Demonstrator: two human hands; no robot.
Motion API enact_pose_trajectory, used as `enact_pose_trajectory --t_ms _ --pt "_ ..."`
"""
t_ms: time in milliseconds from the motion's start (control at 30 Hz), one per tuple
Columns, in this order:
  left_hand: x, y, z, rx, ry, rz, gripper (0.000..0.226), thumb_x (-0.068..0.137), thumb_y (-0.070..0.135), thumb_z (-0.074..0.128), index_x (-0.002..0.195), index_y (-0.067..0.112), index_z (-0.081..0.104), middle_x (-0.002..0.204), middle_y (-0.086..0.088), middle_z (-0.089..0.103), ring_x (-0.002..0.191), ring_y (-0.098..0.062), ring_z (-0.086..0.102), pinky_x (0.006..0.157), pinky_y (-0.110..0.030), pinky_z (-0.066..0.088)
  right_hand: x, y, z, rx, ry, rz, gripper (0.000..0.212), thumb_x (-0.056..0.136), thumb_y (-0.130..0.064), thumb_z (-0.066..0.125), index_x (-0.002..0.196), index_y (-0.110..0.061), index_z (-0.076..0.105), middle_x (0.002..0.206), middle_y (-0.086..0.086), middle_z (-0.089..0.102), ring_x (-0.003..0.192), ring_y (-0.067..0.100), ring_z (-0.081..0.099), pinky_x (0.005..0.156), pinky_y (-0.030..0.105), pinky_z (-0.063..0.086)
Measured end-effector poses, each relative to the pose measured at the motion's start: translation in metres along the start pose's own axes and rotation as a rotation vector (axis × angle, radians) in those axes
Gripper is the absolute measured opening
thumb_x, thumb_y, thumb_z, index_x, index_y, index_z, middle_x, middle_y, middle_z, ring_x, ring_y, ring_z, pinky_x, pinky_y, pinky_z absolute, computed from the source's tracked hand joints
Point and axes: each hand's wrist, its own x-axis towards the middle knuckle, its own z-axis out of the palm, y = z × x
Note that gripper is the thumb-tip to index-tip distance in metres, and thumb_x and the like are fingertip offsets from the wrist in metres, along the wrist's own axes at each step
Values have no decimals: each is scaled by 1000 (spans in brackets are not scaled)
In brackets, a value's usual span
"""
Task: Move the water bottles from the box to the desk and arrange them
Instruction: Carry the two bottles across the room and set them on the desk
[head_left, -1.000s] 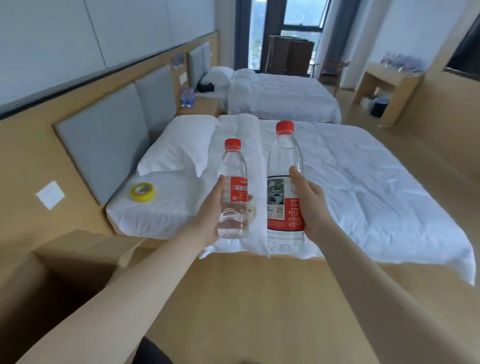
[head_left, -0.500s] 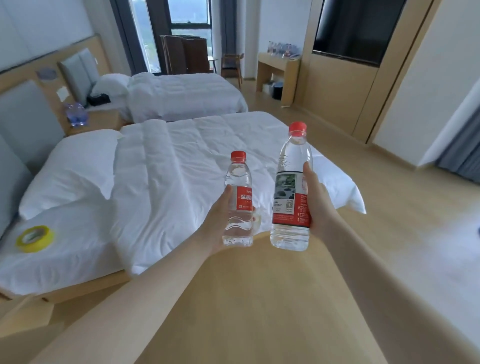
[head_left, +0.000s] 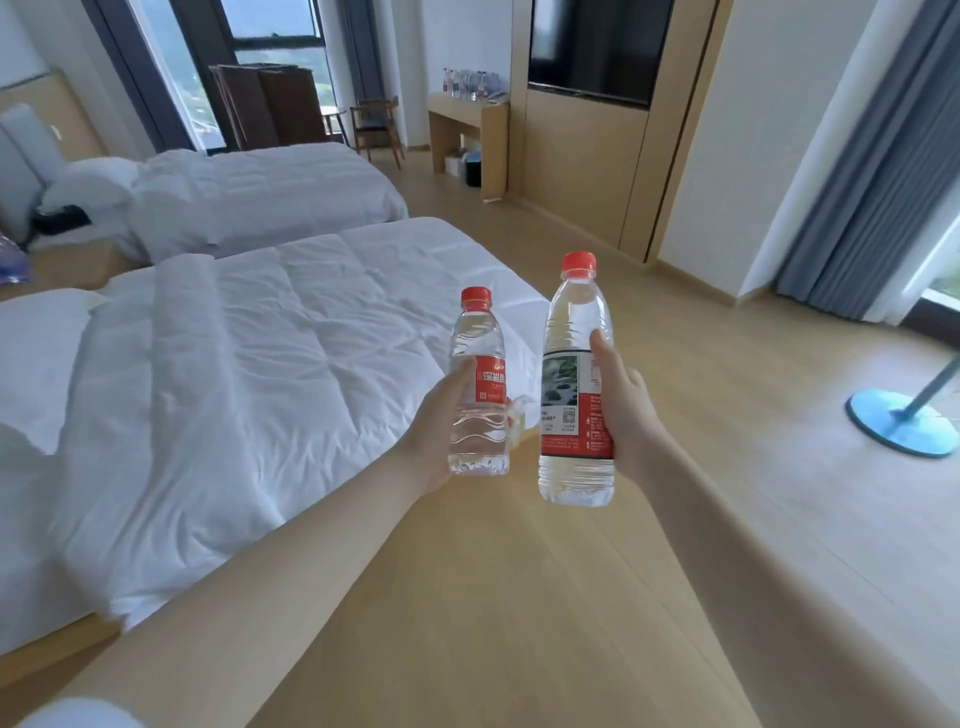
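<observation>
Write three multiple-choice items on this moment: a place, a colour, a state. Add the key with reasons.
1. Where do the other bottles stand? A) on the far desk B) on the near bed C) on the floor
2. What colour are the caps of the small bottle and the tall bottle? A) blue B) white C) red
3. What are the left hand and the right hand doing? A) both open B) each grips a bottle C) only the right grips
Key: 1 A, they cluster on the desk top; 2 C, both caps show red; 3 B, fingers wrap each bottle.
</observation>
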Motion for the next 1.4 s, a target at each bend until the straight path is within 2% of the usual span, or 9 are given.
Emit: enact_pose_trajectory --t_ms 167,400,533,700,933,1033,1200,1300,1400 --pt "33 -2 40 -41 -166 -38 39 90 44 50 92 7 64 79 -13 68 66 -24 67 62 -29 54 14 -5 -48 36 51 5 46 94 -54 48 93 -12 66 67 2 72 59 18 70 49 27 54" --pt "96 -6 81 107 -141 -37 32 91 37 49 96 8 63 88 -12 66 77 -26 65 75 -35 53 42 -7 -98 58 181 -6 46 93 -51 51 90 -9 67 67 5 71 59 19 70 50 28 55" --pt "145 -5 102 144 -174 -61 43 76 41 53 100 7 63 93 -14 65 85 -28 62 78 -37 53 73 -9 -121 55 262 -9 44 93 -49 53 82 -9 66 62 4 70 53 18 68 46 25 52" --pt "230 2 122 126 -253 -102 31 94 29 42 94 9 66 81 -8 67 70 -17 64 62 -29 57 134 -21 -145 33 364 -7 39 92 -49 55 80 -14 66 63 3 71 54 17 69 46 25 53" --pt "336 30 152 104 -356 -118 29 91 31 48 100 6 61 77 -7 66 67 -15 65 59 -28 57 224 -54 -170 17 475 -17 39 93 -48 53 84 -11 65 64 3 71 56 17 69 46 24 52" --pt "371 37 160 109 -404 -124 34 85 38 52 97 8 62 80 -9 66 73 -20 64 67 -34 56 254 -58 -178 9 523 -20 38 92 -48 54 84 -12 64 65 3 71 56 17 69 48 25 53" --pt "418 46 172 93 -409 -152 55 91 56 44 111 7 57 99 -20 61 102 -40 59 99 -57 46 288 -59 -194 -27 546 -16 38 93 -47 53 85 -12 65 66 2 71 56 16 69 49 24 54" --pt "440 51 183 19 -430 -222 71 87 59 48 125 0 50 106 -21 54 99 -35 54 108 -54 36 307 -60 -209 -29 557 -21 38 94 -47 52 89 -12 66 72 4 71 59 16 69 51 25 55" --pt "460 51 199 19 -410 -238 75 92 58 42 138 -1 45 108 -28 53 89 -30 54 103 -50 38 326 -60 -227 22 547 -17 39 94 -47 52 90 -10 66 70 4 70 58 17 69 49 25 54"
